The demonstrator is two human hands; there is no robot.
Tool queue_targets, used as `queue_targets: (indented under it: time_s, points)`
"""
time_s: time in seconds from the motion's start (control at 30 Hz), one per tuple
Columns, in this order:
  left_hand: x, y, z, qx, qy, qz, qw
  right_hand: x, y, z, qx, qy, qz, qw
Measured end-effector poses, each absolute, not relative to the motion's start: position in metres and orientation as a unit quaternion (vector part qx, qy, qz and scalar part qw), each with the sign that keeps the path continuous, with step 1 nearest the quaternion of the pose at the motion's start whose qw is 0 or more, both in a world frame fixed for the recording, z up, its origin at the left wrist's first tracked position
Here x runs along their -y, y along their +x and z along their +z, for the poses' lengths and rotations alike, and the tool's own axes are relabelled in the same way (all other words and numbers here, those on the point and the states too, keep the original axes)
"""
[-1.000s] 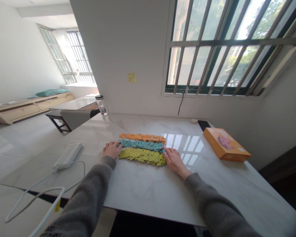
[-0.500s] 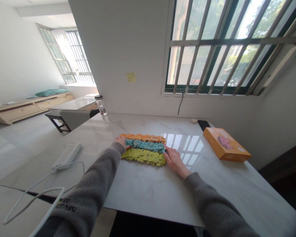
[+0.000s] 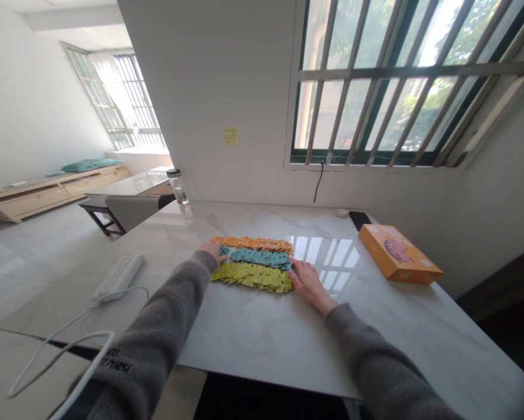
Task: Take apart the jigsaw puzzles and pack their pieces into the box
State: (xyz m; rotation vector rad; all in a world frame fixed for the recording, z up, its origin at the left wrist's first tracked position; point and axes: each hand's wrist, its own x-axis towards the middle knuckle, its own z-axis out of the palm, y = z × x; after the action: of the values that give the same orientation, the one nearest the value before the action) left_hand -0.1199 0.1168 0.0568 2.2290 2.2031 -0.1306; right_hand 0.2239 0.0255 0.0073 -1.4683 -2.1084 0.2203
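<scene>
Three rows of small pieces lie side by side on the white marbled table (image 3: 253,332): orange pieces (image 3: 253,242) at the back, teal pieces (image 3: 259,258) in the middle and yellow-green pieces (image 3: 253,276) in front. At the left end, my left hand (image 3: 210,252) touches a few teal pieces that stand a little apart from the rest of their row. My right hand (image 3: 308,283) rests at the right end, its fingers apart and fingertips against the teal row. What the left fingers grip is too small to make out.
An orange box (image 3: 397,254) and a black phone (image 3: 359,220) lie at the right. A clear bottle (image 3: 178,188) stands at the back left. At the left are a white power strip (image 3: 119,277) and its cable.
My left hand has moved slightly left with some teal pieces, and a gap now shows in the teal row. My right hand has hardly moved.
</scene>
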Motion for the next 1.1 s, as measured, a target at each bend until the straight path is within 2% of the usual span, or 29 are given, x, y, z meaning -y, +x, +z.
queue_targets:
  time_s: [0.5,0.87,1.0,1.1]
  points:
    - [-0.123,-0.121,0.049,-0.685,0.728,-0.033,0.003,-0.027,0.224,0.005,0.787,-0.543,0.08,0.28]
    - [-0.104,-0.08,0.042,-0.667,0.745,0.017,0.026,-0.023,0.221,0.006,0.783,-0.552,0.096,0.271]
    - [-0.076,-0.095,0.031,-0.69,0.718,0.093,0.01,-0.009,0.21,0.007,0.785,-0.538,0.068,0.299]
    - [-0.052,-0.11,0.014,-0.658,0.74,0.138,0.003,0.003,0.2,0.011,0.831,-0.482,0.036,0.277]
